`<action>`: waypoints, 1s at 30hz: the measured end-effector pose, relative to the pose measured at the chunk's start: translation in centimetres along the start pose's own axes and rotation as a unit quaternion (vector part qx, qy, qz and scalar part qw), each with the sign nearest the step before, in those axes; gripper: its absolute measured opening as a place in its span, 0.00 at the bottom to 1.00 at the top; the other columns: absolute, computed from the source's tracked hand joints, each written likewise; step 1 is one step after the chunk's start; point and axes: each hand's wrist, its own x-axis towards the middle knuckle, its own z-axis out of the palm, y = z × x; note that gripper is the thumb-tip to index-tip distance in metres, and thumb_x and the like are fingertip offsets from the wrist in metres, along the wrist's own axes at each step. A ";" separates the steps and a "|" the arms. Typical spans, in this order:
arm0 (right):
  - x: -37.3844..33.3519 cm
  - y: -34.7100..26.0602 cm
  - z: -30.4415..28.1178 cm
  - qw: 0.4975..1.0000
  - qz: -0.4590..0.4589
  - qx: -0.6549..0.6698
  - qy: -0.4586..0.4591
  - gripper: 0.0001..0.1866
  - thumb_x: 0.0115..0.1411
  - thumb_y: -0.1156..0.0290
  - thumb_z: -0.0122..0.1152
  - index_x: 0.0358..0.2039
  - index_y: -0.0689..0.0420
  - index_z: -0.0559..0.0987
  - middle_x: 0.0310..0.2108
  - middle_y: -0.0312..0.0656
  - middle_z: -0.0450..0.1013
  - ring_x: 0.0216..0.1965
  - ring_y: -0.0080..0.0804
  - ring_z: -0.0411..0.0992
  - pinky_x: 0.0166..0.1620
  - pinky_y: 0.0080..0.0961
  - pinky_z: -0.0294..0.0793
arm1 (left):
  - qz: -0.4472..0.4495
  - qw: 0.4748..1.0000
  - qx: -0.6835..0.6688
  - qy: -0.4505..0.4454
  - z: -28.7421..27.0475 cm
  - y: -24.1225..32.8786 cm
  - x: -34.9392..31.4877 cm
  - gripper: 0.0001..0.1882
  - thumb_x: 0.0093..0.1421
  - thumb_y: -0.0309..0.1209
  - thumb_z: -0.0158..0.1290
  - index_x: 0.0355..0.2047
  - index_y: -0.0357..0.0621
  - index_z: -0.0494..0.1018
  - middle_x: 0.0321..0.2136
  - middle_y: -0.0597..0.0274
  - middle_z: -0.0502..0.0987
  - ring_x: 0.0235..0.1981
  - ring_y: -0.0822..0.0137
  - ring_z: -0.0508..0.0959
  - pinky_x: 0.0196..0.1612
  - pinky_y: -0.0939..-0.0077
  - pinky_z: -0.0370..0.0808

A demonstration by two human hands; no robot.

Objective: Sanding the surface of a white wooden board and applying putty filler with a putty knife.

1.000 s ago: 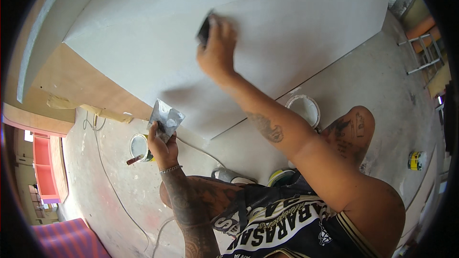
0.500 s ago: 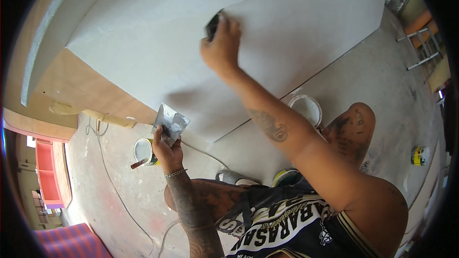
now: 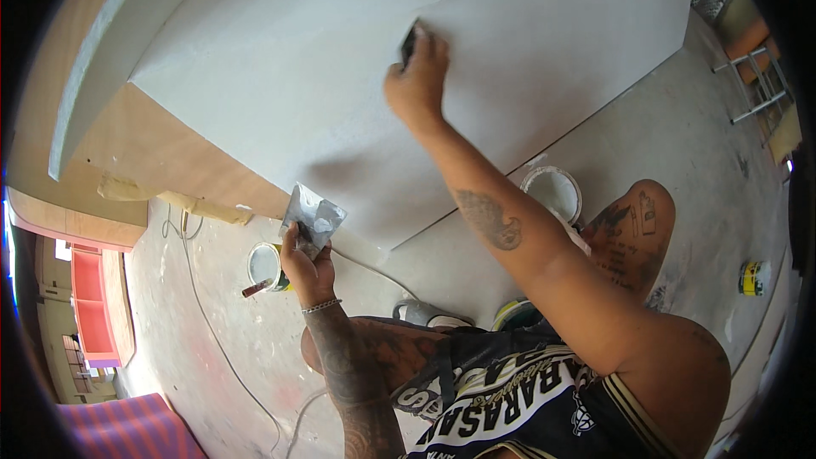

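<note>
A large whitish panel (image 3: 280, 93) fills the upper part of the view. Against its surface my right hand (image 3: 418, 85) holds a dark, flat scraper (image 3: 410, 44), fingers closed around it; the blade's working edge is hard to make out. Lower and to the left, my left hand (image 3: 309, 270) grips a square metal plate (image 3: 316, 212) smeared with pale grey filler paste. The plate is held in front of the panel's lower corner, tilted so its loaded face shows. Part of its grip is hidden by my fingers.
A tub of paste (image 3: 267, 265) with a brush-like handle stands beside my left hand. A white bucket (image 3: 552, 191) sits by my right knee, another tub (image 3: 753, 278) far right. A cable (image 3: 204, 314) crosses the floor. A metal-legged stand (image 3: 761, 89) is at the right.
My right hand has slid a little to the right over the panel, and the scraper now shows narrower. My left hand keeps its hold on the plate; the whole view has shifted slightly.
</note>
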 end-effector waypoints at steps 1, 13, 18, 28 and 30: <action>-0.4 -1.0 1.2 1.000 -0.008 -0.025 0.007 0.35 0.47 0.80 0.57 0.58 0.66 0.60 0.54 0.59 0.57 0.55 0.59 0.57 0.55 0.51 0.59 | -0.002 1.000 0.001 -0.004 0.3 -0.2 0.2 0.08 0.60 0.35 0.51 0.38 0.47 0.72 0.33 0.66 0.76 0.32 0.69 0.76 0.29 0.73 0.71; -10.3 -2.4 -9.5 0.833 -0.196 0.254 -0.452 0.34 0.46 0.84 0.59 0.57 0.51 0.69 0.55 0.48 0.64 0.59 0.47 0.59 0.60 0.41 0.58 | -0.236 0.947 -0.125 -0.177 1.6 -2.1 -1.0 0.09 0.62 0.29 0.47 0.41 0.39 0.70 0.31 0.60 0.78 0.27 0.67 0.79 0.20 0.80 0.78; -15.0 7.5 -13.6 0.854 -0.032 0.093 -0.512 0.24 0.52 0.82 0.53 0.51 0.56 0.72 0.49 0.45 0.69 0.56 0.42 0.64 0.58 0.43 0.62 | -0.174 0.955 -0.140 -0.195 4.2 -2.1 -3.2 0.13 0.63 0.29 0.48 0.46 0.35 0.69 0.38 0.55 0.77 0.38 0.62 0.79 0.39 0.68 0.80; -7.8 2.2 -15.7 0.492 0.599 0.579 -0.252 0.13 0.59 0.68 0.52 0.45 0.55 0.73 0.37 0.39 0.76 0.38 0.34 0.76 0.40 0.41 0.77 | 0.437 0.631 0.534 -0.355 6.4 -4.8 -4.2 0.24 0.55 0.19 0.50 0.50 0.57 0.74 0.53 0.62 0.74 0.61 0.53 0.65 0.63 0.53 0.56; -4.8 2.8 -15.0 0.629 0.568 0.506 -0.161 0.12 0.59 0.69 0.53 0.44 0.56 0.74 0.36 0.38 0.76 0.36 0.31 0.75 0.40 0.36 0.74 | 0.411 0.516 0.675 -0.330 5.6 -4.8 -3.3 0.25 0.56 0.19 0.50 0.52 0.60 0.73 0.52 0.71 0.75 0.61 0.56 0.66 0.63 0.48 0.55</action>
